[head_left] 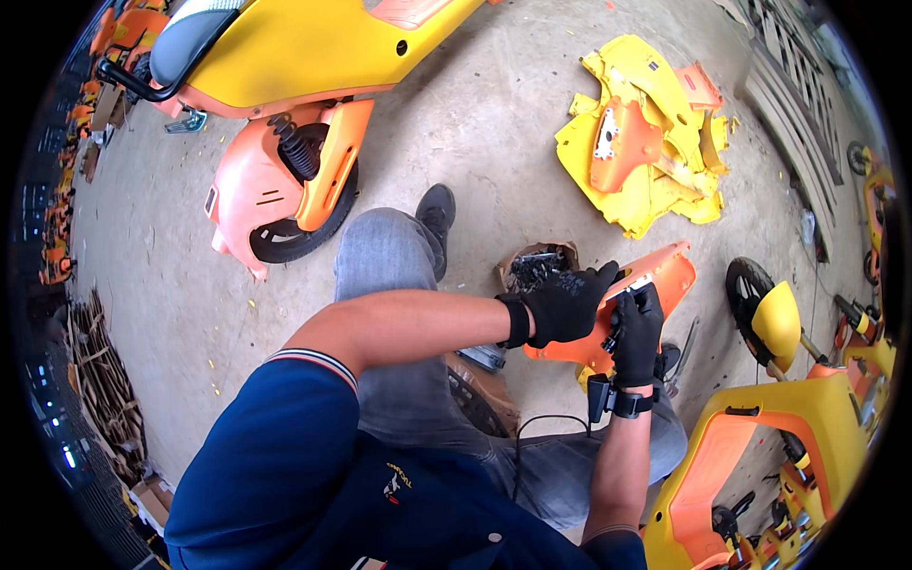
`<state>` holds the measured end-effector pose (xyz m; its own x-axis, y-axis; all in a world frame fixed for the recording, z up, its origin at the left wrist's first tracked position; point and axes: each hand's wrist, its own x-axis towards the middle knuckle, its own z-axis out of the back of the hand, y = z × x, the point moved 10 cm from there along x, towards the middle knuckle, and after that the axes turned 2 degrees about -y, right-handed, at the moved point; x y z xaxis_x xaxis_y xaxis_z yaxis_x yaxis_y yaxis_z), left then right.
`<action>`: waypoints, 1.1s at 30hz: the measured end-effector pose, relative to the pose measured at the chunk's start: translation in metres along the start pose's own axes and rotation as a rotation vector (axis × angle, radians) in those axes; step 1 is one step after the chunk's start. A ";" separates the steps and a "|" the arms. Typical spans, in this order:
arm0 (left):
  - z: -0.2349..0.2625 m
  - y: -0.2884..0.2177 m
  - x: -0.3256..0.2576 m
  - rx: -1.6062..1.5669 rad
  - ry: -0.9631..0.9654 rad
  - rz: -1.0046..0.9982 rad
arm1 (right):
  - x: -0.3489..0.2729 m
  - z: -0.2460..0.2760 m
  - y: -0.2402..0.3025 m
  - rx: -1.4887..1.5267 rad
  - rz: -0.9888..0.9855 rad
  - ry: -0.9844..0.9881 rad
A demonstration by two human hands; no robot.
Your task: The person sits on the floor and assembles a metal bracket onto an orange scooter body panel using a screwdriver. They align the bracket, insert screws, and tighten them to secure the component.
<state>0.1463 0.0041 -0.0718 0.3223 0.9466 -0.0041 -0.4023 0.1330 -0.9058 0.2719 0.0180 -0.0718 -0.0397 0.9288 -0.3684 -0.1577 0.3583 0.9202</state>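
Note:
An orange plastic body panel (667, 282) is propped over my bent right leg. Both hands wear black gloves and meet at the panel. My left hand (570, 302) reaches across from the left, its fingers closed against the panel's upper part; what they pinch is hidden. My right hand (636, 334) is closed beside it, fingers curled near a pale patch on the panel. Small dark pieces show by its fingers, too small to name. Just behind my left hand sits an open bag of small dark hardware (537, 266).
A yellow and orange scooter (323, 57) stands at the far left. Yellow and orange body panels (655, 142) are piled at the far right. Close on the right are a yellow scooter body (698, 475) and a wheel with a yellow fender (777, 323). Wooden slats (788, 123) lie beyond.

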 end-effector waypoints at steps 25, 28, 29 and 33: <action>0.017 0.003 0.003 0.025 -0.095 0.011 | 0.002 -0.004 0.012 0.045 0.039 -0.045; 0.017 0.011 0.004 0.100 -0.132 0.002 | -0.002 0.000 0.013 0.139 -0.003 -0.030; 0.017 0.011 0.006 0.083 -0.122 0.013 | -0.003 0.003 0.012 0.179 -0.028 -0.023; 0.020 0.013 0.009 0.077 -0.055 0.082 | -0.013 0.011 0.021 0.262 -0.097 0.062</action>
<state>0.1271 0.0206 -0.0757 0.2391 0.9696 -0.0514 -0.4904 0.0750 -0.8683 0.2800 0.0147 -0.0468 -0.0985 0.8844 -0.4562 0.0960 0.4648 0.8802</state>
